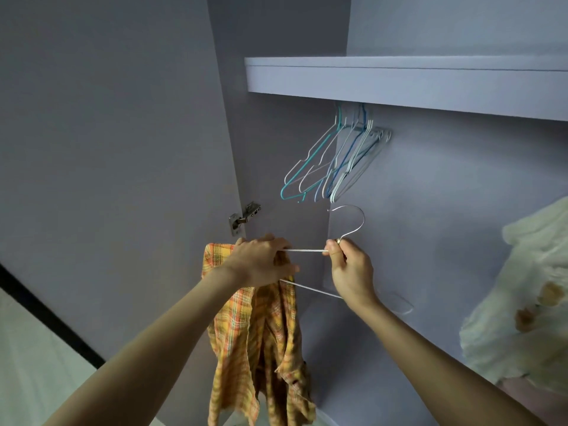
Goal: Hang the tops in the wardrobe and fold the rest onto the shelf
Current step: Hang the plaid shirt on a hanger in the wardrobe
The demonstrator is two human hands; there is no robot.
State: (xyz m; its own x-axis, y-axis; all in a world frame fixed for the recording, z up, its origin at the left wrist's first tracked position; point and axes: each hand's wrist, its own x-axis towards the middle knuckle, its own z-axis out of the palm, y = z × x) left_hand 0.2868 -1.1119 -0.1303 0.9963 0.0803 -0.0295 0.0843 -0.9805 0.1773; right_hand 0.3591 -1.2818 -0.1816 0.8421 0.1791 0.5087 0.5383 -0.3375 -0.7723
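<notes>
An orange and yellow plaid top (pixel 264 339) hangs down in front of the open wardrobe. My left hand (pixel 261 261) grips its upper part together with one end of a white wire hanger (pixel 307 250). My right hand (pixel 350 265) pinches the hanger at its neck, just below the hook (pixel 353 216). The hanger's right end shows beyond my right wrist. Several empty wire hangers (pixel 332 161), white, blue and teal, hang bunched under the shelf (pixel 399 78); the rail itself is hidden.
A cream garment with brown prints (pixel 522 302) hangs at the right inside the wardrobe. The wardrobe door (pixel 107 149) stands open at the left, with a metal hinge (pixel 244 218) near my left hand. Pale floor shows at bottom left.
</notes>
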